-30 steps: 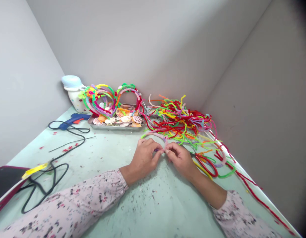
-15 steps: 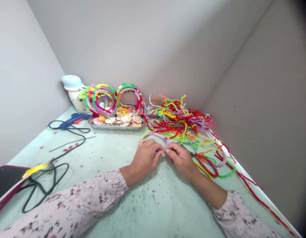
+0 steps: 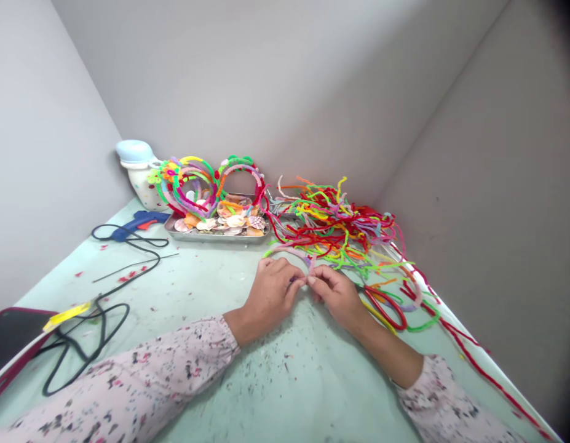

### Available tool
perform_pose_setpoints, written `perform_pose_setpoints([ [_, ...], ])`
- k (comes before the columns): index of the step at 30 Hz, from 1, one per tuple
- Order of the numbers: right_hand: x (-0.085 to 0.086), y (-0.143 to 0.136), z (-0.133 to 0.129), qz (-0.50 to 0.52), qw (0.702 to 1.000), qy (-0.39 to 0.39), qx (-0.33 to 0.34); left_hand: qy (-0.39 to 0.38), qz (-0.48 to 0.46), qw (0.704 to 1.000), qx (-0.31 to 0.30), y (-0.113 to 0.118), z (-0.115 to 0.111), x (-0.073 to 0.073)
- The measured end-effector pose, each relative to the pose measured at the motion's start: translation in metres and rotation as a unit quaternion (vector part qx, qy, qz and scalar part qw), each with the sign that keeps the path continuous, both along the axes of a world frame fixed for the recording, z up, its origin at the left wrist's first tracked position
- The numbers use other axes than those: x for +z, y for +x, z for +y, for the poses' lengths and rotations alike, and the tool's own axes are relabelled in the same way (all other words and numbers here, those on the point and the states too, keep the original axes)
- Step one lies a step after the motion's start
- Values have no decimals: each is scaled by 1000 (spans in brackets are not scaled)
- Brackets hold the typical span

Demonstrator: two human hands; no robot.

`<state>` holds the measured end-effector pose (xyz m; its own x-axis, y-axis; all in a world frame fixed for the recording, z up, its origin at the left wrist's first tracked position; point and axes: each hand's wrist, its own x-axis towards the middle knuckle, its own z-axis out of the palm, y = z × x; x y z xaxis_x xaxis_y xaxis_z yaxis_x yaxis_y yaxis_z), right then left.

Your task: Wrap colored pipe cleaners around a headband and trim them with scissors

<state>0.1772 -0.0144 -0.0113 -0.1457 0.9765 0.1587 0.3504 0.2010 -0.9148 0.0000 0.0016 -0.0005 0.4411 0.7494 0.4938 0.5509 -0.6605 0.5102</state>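
My left hand (image 3: 272,294) is closed, its thumb and forefinger pinched together, on a band wrapped in fuzzy pipe cleaner (image 3: 291,249). The band shows green, pink and purple as it arcs behind the fingers; its lower part is hidden by the hand. Against it, fingertips meeting the left ones, my right hand (image 3: 334,294) pinches a pale pink pipe cleaner (image 3: 313,264) whose short end sticks up. Just right of that hand lie scissors with red handles (image 3: 391,307).
A metal tray (image 3: 215,238) of seashells (image 3: 233,220) stands at the back, with colourful wrapped hoops (image 3: 192,184) on it. Behind my right hand is a heap of loose pipe cleaners (image 3: 331,215). Leftward are a blue glue gun (image 3: 128,226), black cord (image 3: 102,344), lidded jar (image 3: 144,178) and dark device (image 3: 17,335).
Almost nothing differs. Both hands keep the same pinch at the same spot, and the view has shifted very slightly.
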Motion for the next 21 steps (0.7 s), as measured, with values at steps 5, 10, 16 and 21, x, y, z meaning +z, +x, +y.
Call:
perform_pose_setpoints([
  [5, 0, -1, 0, -19, 1000, 24, -3, -2, -7, 1000, 17, 0, 0, 0],
  [10, 1, -1, -1, -48, 998, 34, -10, -1, -8, 1000, 13, 0, 0, 0],
  [16, 1, -1, -2, -44, 999, 22, -3, -1, -6, 1000, 8, 0, 0, 0],
  [21, 1, 0, -1, -33, 999, 14, 3, 3, -9, 1000, 6, 0, 0, -1],
])
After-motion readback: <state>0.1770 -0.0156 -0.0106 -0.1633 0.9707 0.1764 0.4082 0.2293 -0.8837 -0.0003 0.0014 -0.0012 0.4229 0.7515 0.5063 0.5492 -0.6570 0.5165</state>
